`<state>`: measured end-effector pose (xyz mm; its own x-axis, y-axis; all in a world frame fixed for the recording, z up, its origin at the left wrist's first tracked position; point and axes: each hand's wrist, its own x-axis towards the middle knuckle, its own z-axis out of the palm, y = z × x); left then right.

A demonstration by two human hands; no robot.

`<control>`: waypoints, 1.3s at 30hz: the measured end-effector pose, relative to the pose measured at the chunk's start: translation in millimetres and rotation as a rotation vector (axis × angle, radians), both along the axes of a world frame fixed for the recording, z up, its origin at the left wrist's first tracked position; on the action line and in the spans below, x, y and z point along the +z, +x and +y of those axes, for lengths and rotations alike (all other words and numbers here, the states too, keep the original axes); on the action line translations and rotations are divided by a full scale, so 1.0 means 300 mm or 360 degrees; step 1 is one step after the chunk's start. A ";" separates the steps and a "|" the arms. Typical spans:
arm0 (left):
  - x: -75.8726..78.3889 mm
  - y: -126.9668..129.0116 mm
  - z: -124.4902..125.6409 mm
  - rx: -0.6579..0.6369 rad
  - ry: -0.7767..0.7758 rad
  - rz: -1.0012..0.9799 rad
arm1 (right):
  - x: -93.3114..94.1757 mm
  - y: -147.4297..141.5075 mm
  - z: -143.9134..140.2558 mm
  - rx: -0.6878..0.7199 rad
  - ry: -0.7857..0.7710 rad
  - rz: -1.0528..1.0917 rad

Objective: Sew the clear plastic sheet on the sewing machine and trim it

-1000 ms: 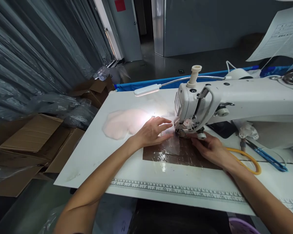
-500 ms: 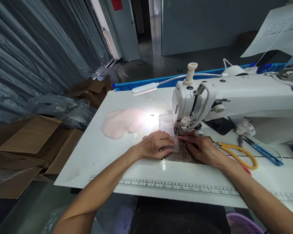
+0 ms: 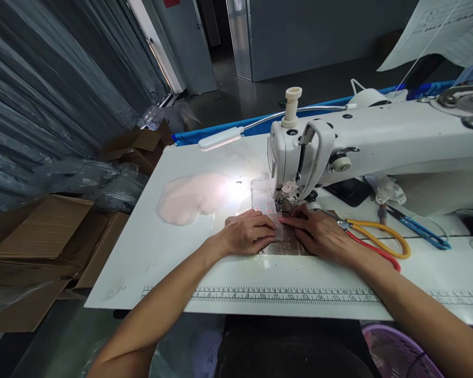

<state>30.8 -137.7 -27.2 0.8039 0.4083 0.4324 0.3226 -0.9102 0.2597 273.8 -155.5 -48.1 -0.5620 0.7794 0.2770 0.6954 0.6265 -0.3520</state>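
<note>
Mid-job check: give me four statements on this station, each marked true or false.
1. The purple basket shows below the near edge of the table. True.
2. That near edge is unmarked. False: a ruler scale runs along it.
3. The left hand and right hand are both over the brown sheet. True.
4. No tool lies beside the right hand. False: the yellow-and-red-handled tool lies there.

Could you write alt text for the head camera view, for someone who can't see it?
A person's left hand and right hand touch shiny brown material just before the needle of a white sewing machine, beneath a lit lamp.
</note>
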 end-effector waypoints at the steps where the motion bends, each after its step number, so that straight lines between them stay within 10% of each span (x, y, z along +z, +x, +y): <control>1: -0.001 0.000 0.001 0.0004 0.0013 0.0009 | -0.002 0.000 0.001 0.0000 -0.0005 -0.0005; 19: 0.060 0.021 0.036 -0.0263 0.0286 0.0422 | 0.003 -0.010 -0.024 0.0043 0.0144 -0.0096; 39: 0.028 0.009 0.038 -0.0045 0.0196 0.0374 | 0.018 -0.048 -0.031 -0.0167 0.0155 -0.0379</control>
